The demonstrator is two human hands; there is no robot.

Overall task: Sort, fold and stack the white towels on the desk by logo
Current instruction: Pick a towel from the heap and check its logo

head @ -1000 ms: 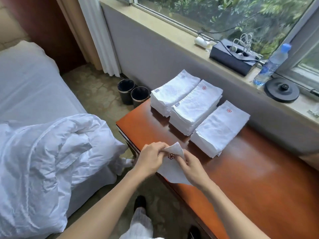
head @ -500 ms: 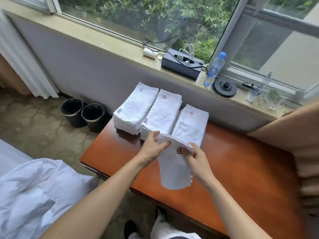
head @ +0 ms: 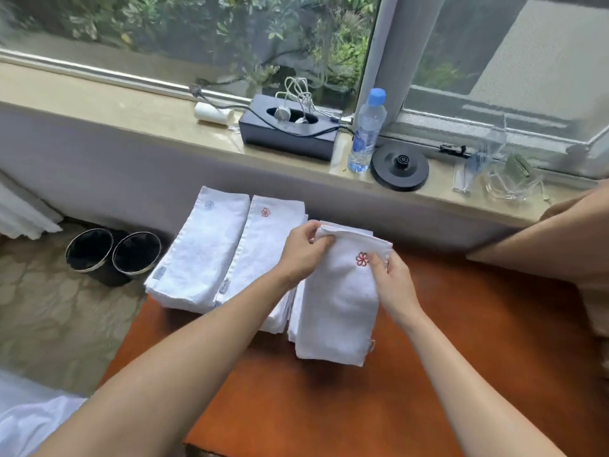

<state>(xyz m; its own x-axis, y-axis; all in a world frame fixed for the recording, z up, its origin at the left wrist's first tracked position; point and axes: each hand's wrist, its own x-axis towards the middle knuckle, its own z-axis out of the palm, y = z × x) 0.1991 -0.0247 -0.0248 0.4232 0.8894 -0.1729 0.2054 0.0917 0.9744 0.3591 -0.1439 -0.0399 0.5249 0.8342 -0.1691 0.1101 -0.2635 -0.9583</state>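
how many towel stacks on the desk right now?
3: left stack, grey logo; middle stack, red logo; right stack, mostly hidden behind the held towel.

White towel [head: 336,311] bears a red flower logo [head: 362,259]; desk [head: 329,400] orange-brown; bottle cap [head: 376,96] blue.

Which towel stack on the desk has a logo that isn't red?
The leftmost stack, nearest the two black bins: its logo is pale grey-blue. The middle stack and the held towel both show red flowers.
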